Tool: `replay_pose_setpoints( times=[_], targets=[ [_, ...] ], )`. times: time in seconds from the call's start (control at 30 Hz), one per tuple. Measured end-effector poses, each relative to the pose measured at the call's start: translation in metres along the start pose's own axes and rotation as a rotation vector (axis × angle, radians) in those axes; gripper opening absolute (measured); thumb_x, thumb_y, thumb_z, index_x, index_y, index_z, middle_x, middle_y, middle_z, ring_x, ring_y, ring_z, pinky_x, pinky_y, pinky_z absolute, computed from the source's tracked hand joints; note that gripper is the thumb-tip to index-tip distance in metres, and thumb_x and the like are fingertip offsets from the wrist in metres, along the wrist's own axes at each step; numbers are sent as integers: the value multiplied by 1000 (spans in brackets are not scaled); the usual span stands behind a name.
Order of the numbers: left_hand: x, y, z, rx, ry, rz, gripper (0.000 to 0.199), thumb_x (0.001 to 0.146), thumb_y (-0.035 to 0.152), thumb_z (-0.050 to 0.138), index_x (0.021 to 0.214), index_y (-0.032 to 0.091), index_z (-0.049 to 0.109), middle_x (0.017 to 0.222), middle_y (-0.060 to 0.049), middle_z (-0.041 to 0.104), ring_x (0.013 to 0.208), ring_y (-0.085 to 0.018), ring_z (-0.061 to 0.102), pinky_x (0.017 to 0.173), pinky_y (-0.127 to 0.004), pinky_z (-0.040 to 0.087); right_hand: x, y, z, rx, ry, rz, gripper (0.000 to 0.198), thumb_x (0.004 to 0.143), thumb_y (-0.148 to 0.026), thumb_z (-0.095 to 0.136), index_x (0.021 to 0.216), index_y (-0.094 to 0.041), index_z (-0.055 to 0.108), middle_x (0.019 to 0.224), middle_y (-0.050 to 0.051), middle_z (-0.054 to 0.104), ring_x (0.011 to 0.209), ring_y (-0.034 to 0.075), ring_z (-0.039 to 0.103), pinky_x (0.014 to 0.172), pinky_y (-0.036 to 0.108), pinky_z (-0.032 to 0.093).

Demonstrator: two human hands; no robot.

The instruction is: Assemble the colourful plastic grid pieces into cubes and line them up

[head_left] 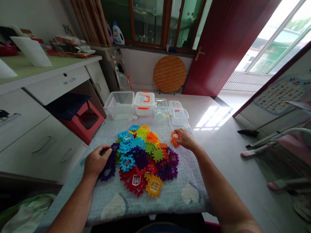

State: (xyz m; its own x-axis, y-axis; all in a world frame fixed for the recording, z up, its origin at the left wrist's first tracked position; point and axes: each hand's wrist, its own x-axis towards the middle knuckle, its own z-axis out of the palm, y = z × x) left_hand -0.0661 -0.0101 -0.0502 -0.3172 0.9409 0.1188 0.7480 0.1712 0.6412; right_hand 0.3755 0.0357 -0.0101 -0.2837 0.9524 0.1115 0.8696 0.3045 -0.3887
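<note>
A heap of colourful interlocking building tiles with notched edges lies on the cloth-covered table. My right hand (186,139) pinches an orange building tile (174,139) at the right of the heap, apart from it. At the left edge, my left hand (97,160) has its fingers curled and its thumb over a dark purple building tile (110,163); part of the grip is hidden. Between my hands are blue tiles (131,144), a green tile (158,155), red tiles (132,179) and more purple tiles (168,168). A yellow tile (154,186) with a lattice window lies nearest to me.
Along the table's far edge stand an open clear bin (120,105), a lidded box with orange clips (144,103), and smaller clear containers (160,106). A red stool (91,121) and white drawers (48,142) are to the left. A round wooden board (169,73) leans behind.
</note>
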Motion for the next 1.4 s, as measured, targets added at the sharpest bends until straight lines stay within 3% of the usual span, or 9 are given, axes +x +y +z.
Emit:
replay_pose_setpoints(
  times=[0.23, 0.43, 0.7, 0.9, 1.13, 1.4],
  targets=[
    [-8, 8, -3, -31, 4, -23, 35, 76, 48, 54, 94, 23, 71, 94, -4, 73, 91, -26, 66, 86, -35, 50, -33, -10, 5, -9, 14, 39, 35, 83, -26, 62, 117, -19, 63, 113, 10, 64, 107, 24, 58, 96, 35, 42],
    [-6, -1, -7, 1, 309, -97, 37, 85, 45, 48, 103, 20, 68, 107, -8, 69, 100, -29, 62, 91, -40, 49, -43, -9, 12, -14, 64, 90, 38, 83, -28, 63, 120, -19, 60, 112, 11, 63, 110, 25, 57, 95, 35, 43],
    [3, -1, -4, 229, 184, -95, 34, 86, 38, 46, 99, 15, 68, 116, -19, 65, 116, -38, 57, 100, -57, 37, -42, -5, 24, -72, 106, 73, 45, 83, -32, 62, 126, -18, 58, 119, 13, 63, 116, 29, 51, 100, 41, 38],
    [4, 0, -3, 284, 166, -87, 34, 84, 39, 47, 95, 17, 70, 120, -19, 64, 117, -39, 57, 93, -52, 44, -43, -8, 28, -78, 114, 61, 44, 83, -31, 61, 125, -19, 59, 124, 12, 63, 116, 32, 49, 101, 44, 36],
    [5, -3, 2, 269, 161, 18, 33, 84, 39, 44, 91, 17, 68, 117, -16, 66, 116, -35, 58, 100, -47, 45, -43, -5, 31, -52, 151, 50, 48, 77, -20, 59, 125, -19, 59, 127, 11, 62, 117, 30, 48, 102, 42, 37],
    [5, -6, 5, 313, 143, -14, 33, 85, 39, 45, 97, 18, 66, 122, -15, 64, 118, -33, 58, 102, -44, 44, -44, -11, 34, -57, 202, 4, 51, 72, -10, 53, 122, -19, 61, 125, 8, 63, 114, 28, 47, 105, 41, 35]
  ],
)
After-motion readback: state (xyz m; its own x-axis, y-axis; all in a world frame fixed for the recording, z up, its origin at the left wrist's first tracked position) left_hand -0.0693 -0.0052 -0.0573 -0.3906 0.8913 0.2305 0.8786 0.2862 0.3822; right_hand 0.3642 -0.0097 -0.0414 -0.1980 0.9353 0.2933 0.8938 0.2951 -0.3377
